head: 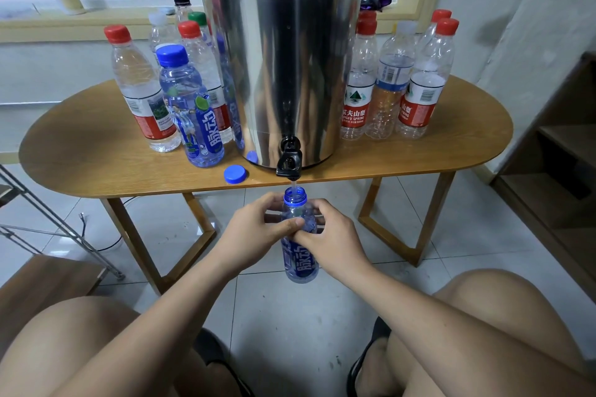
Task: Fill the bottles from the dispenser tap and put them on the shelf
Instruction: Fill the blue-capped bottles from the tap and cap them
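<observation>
An uncapped blue bottle (300,263) hangs upright just under the black tap (289,161) of the steel dispenser (280,51). A thin stream of water runs from the tap into its mouth. My left hand (258,232) grips the bottle's upper part from the left, and my right hand (332,235) grips it from the right. Its loose blue cap (235,174) lies on the wooden table (96,151) near the front edge. A capped blue bottle (190,106) stands left of the dispenser.
Several capped bottles with red lids stand left (142,90) and right (419,80) of the dispenser. A wooden shelf unit (561,151) is at the right wall. A metal rack (58,222) and a wooden board sit at the left. My knees frame the tiled floor below.
</observation>
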The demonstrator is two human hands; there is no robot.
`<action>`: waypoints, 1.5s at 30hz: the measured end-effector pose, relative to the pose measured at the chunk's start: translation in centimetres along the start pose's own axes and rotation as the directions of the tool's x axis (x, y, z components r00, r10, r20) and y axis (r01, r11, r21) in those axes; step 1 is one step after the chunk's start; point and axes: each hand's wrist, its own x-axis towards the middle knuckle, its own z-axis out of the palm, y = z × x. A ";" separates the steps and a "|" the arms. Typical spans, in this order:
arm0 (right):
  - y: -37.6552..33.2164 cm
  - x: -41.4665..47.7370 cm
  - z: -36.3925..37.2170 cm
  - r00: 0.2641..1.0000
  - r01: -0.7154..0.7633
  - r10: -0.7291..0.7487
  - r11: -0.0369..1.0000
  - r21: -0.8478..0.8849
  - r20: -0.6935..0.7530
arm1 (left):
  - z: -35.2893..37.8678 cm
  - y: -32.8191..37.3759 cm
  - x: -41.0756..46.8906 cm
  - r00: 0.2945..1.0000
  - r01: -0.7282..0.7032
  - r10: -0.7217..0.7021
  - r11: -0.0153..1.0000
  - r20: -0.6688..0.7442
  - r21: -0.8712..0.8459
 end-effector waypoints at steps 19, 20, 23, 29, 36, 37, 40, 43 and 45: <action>0.1 0.2 -0.1 1.000 0.013 -0.013 1.000 0.004 0.009 | -0.4 0.1 0.0 1.000 0.013 -0.012 1.000 0.023 -0.021; 0.1 0.1 -0.1 1.000 0.014 -0.014 1.000 0.003 0.009 | -0.4 0.1 0.0 1.000 0.013 -0.012 1.000 0.025 -0.023; 0.1 0.1 -0.2 1.000 0.015 -0.015 1.000 -0.002 0.014 | -0.4 0.2 0.0 1.000 0.011 -0.010 1.000 0.028 -0.023; 0.1 0.2 -0.1 1.000 0.014 -0.014 1.000 -0.014 0.007 | -0.5 0.3 -0.1 1.000 0.005 -0.005 1.000 0.029 -0.019; -0.1 0.0 -0.2 1.000 0.014 -0.014 1.000 -0.018 0.008 | -0.6 0.2 0.0 0.999 0.015 -0.013 0.998 0.039 -0.061; -0.1 0.0 -0.2 1.000 0.014 -0.013 1.000 -0.023 0.008 | -0.7 0.2 0.0 0.999 0.015 -0.013 0.997 0.040 -0.071; -0.1 0.0 -0.3 1.000 0.013 -0.013 0.999 -0.033 0.007 | -0.7 0.2 0.0 0.999 0.015 -0.010 0.996 0.048 -0.088; -0.1 0.0 -0.3 1.000 0.016 -0.016 0.999 -0.032 0.004 | -0.7 0.2 0.0 0.999 0.020 -0.015 0.995 0.050 -0.097; -0.2 -0.1 -0.3 1.000 0.015 -0.015 1.000 -0.028 0.006 | -0.7 0.2 0.0 0.999 0.025 -0.019 0.993 0.046 -0.114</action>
